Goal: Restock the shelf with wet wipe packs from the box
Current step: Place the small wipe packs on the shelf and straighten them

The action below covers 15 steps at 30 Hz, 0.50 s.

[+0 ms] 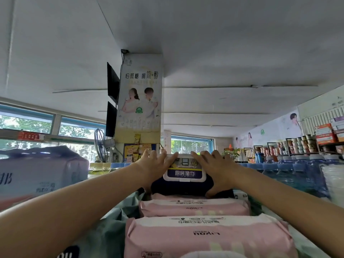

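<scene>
Ideally, the navy wet wipe pack point(183, 180), gripped at both ends by the left hand point(154, 164) and right hand point(216, 166) with spread fingers, is pushed squarely behind the pink packs point(195, 207).

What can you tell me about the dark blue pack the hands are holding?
The dark blue pack is a soft wet wipe pack with a white hard flip lid carrying a blue label with white writing. It lies flat behind a row of pink packs. The left hand and right hand grip its two sides, fingers over the lid.
</scene>
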Each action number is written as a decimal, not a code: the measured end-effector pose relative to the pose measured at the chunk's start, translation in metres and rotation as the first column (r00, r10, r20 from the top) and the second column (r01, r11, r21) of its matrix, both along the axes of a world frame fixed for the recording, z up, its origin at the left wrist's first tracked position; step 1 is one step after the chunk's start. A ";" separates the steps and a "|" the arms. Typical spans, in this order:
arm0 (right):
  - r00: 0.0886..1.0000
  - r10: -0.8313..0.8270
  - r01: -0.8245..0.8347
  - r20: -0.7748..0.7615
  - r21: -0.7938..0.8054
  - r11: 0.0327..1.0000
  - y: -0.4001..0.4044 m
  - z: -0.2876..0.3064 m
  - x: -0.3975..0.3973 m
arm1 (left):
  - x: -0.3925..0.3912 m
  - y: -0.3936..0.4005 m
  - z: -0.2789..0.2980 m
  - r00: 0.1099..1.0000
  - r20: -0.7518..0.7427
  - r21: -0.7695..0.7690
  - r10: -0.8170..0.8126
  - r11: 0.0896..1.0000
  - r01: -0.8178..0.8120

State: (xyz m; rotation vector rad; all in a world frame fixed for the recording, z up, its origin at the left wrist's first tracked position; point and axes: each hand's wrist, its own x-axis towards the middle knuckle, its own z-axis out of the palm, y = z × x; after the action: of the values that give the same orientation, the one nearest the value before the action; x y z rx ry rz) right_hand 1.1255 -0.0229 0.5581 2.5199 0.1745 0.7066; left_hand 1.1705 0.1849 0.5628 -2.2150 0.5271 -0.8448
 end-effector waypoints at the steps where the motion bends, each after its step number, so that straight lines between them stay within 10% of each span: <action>1: 1.000 0.003 -0.003 0.022 -0.006 1.000 0.000 -0.002 0.002 | 0.001 0.000 0.002 1.000 -0.006 0.002 -0.006 1.000 0.006; 15: 0.956 0.097 -0.062 0.278 -0.133 0.989 0.027 0.022 -0.015 | -0.008 0.044 0.015 0.956 0.279 -0.006 -0.087 0.996 0.093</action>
State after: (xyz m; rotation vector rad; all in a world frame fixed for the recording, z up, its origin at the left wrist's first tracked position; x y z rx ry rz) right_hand 1.1101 0.0039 0.5798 2.2749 0.2120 1.0482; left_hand 1.1624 0.2285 0.5781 -2.0541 0.4864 -1.1922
